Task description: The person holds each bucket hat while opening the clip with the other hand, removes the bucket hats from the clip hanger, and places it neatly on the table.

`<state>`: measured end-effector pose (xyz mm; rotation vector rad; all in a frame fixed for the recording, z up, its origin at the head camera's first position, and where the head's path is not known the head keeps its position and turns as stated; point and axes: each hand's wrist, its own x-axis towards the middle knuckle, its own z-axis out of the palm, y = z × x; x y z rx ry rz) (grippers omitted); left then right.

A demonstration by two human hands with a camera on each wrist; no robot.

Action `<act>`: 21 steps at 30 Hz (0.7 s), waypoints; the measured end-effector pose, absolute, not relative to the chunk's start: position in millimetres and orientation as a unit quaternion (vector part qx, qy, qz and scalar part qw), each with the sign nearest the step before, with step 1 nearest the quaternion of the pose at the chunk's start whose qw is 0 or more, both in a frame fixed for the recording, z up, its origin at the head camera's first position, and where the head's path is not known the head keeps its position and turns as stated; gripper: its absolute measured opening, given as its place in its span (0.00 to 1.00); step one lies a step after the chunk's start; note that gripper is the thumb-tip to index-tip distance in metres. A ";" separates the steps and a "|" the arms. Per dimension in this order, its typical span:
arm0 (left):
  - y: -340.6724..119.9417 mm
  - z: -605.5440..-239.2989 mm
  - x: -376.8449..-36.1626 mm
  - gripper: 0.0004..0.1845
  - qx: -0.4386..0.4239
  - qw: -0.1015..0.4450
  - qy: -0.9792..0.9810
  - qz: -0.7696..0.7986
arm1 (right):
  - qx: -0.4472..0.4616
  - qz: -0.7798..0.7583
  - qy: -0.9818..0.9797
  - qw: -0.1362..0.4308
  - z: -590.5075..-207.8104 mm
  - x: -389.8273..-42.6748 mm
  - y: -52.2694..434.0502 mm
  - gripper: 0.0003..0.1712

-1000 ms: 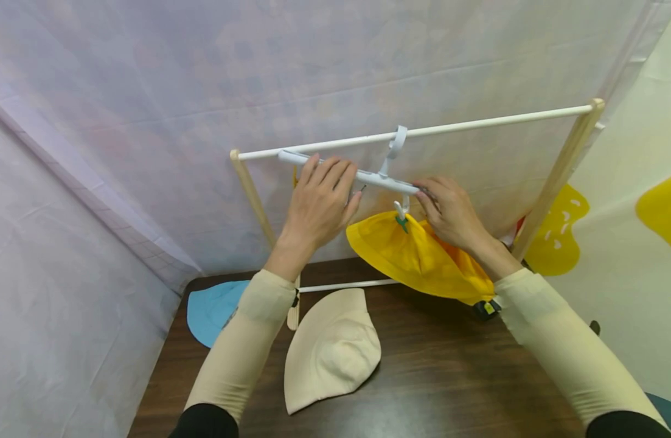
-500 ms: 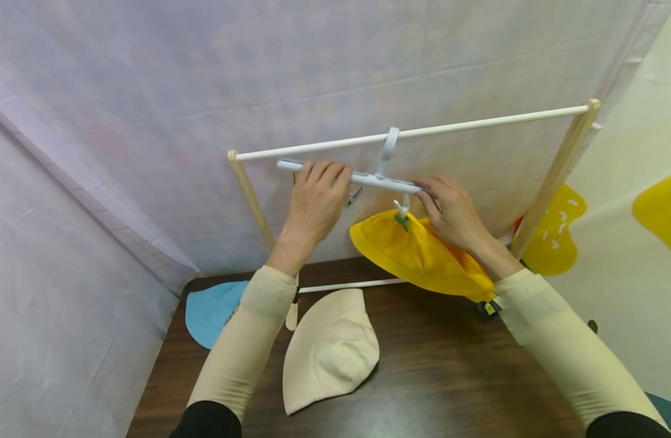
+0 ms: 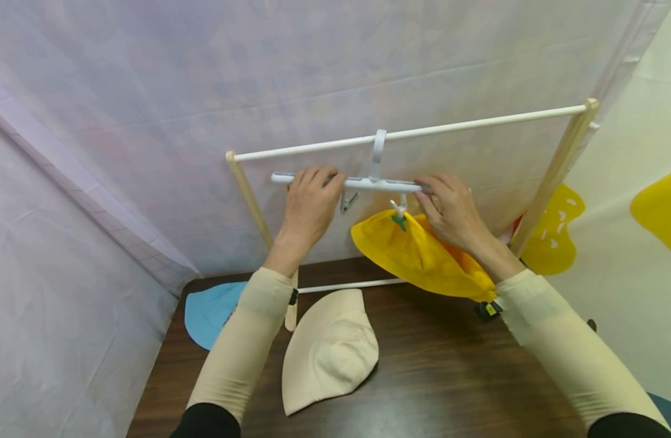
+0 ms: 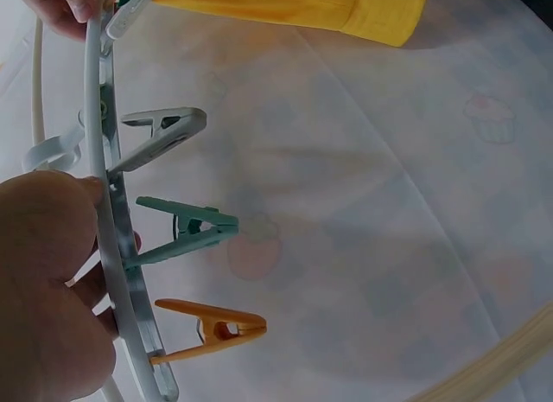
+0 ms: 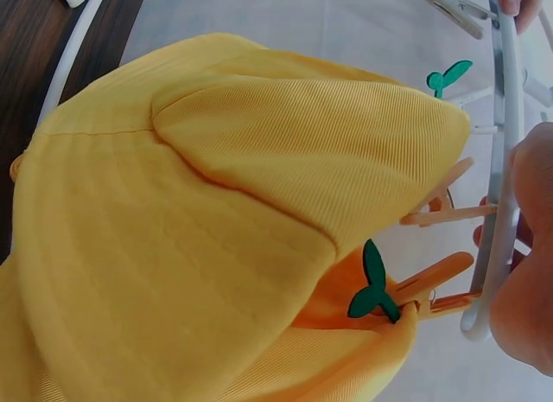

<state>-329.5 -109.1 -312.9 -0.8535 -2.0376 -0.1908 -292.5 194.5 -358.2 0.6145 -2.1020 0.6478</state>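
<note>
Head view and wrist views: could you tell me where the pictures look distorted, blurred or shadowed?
Head view: wide-angle, the rack rail bows slightly; even light, soft shadow under the beige hat. Left wrist view: the left hand is near and blurred; the pegs are sharp. Right wrist view: the yellow hat is crisp, shaded under its fold.

Dark wood table (image 3: 450,389) with a beige hat (image 3: 330,353) lying flat near the front, light blue hat (image 3: 212,310) at the back left edge, partly hidden. Wooden rack frame: left post (image 3: 250,198), right post (image 3: 554,176), white top rail (image 3: 477,125), lower white crossbar (image 3: 351,285). Pale lilac sheet (image 3: 204,79) behind; cream cloth with yellow blobs (image 3: 658,207) on the right
</note>
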 end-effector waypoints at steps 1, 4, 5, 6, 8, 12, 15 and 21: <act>-109.6 -313.2 -329.4 0.12 -0.344 0.443 -0.824 -0.082 | 0.244 0.257 -0.837 0.417 -358.4 -292.2 194.7 0.16; -110.6 -314.4 -330.3 0.13 -0.343 0.430 -0.830 -0.093 | 0.246 0.254 -0.836 0.420 -358.6 -291.8 195.3 0.18; -110.9 -314.6 -330.4 0.13 -0.342 0.425 -0.833 -0.097 | 0.247 0.252 -0.835 0.421 -358.5 -291.9 195.5 0.18; -111.1 -315.0 -330.8 0.13 -0.341 0.419 -0.835 -0.102 | 0.249 0.250 -0.835 0.423 -358.0 -291.7 195.5 0.18; -111.7 -315.6 -331.1 0.13 -0.338 0.406 -0.842 -0.111 | 0.252 0.247 -0.834 0.425 -357.1 -291.2 195.4 0.19; -113.6 -316.8 -331.4 0.14 -0.333 0.383 -0.852 -0.130 | 0.261 0.238 -0.832 0.427 -354.9 -289.7 195.8 0.21; -115.1 -317.3 -331.3 0.15 -0.333 0.376 -0.853 -0.142 | 0.266 0.232 -0.831 0.429 -353.6 -288.7 196.6 0.22; -117.1 -318.7 -330.4 0.15 -0.332 0.377 -0.850 -0.160 | 0.275 0.226 -0.827 0.435 -352.2 -285.4 197.2 0.24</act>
